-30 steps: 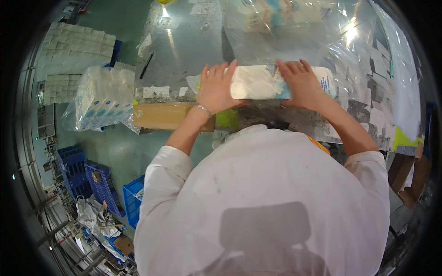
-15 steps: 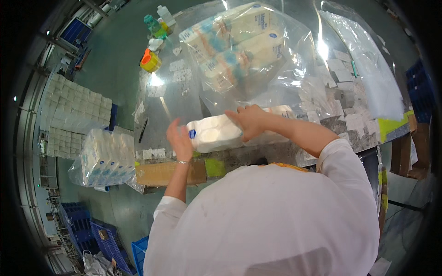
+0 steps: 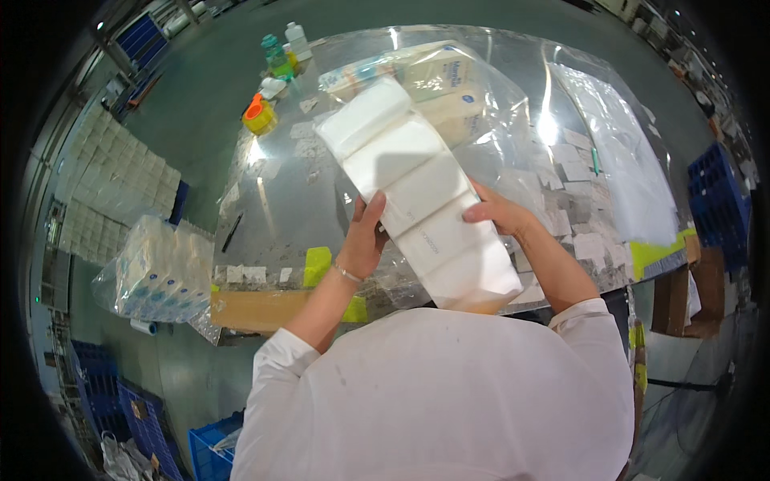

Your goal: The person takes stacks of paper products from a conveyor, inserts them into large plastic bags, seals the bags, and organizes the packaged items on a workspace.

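A long white wrapped pack (image 3: 421, 192), apparently of several paper rolls in a row, is held tilted above the near part of the table. Its far end leans left and its near end comes close to my body. My left hand (image 3: 365, 236) grips its left side, thumb on top. On the right side my right hand (image 3: 497, 210) is closed round the edge, thumb also on the upper face. Behind it lies a clear plastic bag (image 3: 501, 96) with similar printed packs (image 3: 445, 80) inside, partly hidden by the held pack.
An orange-and-yellow tape dispenser (image 3: 258, 116) and bottles (image 3: 275, 58) stand at the table's far left. A black pen (image 3: 232, 232) lies near the left edge. Plastic sheets (image 3: 622, 144) cover the right side. Bagged packs (image 3: 156, 268) stand left of the table.
The pack has been lifted off the table and turned from lying crosswise to pointing away from me, its plain face now up. Both hands now grip its sides.
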`<state>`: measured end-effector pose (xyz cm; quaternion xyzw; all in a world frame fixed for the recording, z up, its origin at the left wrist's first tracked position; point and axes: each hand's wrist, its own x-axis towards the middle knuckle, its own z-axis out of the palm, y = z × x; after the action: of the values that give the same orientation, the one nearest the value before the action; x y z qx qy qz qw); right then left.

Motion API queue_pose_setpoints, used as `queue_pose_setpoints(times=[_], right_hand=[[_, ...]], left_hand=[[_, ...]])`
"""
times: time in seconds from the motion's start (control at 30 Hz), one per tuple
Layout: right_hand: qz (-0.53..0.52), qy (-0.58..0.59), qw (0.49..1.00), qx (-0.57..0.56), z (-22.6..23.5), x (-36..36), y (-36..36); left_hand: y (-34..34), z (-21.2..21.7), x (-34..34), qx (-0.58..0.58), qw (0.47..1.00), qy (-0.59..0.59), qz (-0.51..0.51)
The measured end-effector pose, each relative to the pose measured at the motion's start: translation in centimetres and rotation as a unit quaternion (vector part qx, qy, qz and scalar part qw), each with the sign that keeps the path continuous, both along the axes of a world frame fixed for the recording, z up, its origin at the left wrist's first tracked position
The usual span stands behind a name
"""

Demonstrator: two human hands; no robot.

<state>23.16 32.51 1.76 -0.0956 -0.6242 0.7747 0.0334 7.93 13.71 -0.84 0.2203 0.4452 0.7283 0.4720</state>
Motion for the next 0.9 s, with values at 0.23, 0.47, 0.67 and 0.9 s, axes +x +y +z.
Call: queue_pose_setpoints(times=[0.23,0.47,0.67,0.9], right_hand=[[-0.220,-0.015,0.975,-0.003,0.9,10.9,2.7],[-0.455,-0.174,0.869,-0.091,-1.7,21.3,1.7],[-0.427,-0.194,0.862,-0.193,-9.3,26.1,-1.0],[-0.272,-0.150,0.921,-0.235,-17.4,24.9,-2.3]], left_hand=[[7.3,-0.6,1.7,-0.074,0.957,0.260,-0.105],[6.3,-14.0,0.4,-0.214,0.630,0.741,-0.088],[7.4,-18.5,-2.2,-0.288,0.604,0.738,-0.089],[6.4,-17.6,-1.2,-0.253,0.571,0.775,-0.095]])
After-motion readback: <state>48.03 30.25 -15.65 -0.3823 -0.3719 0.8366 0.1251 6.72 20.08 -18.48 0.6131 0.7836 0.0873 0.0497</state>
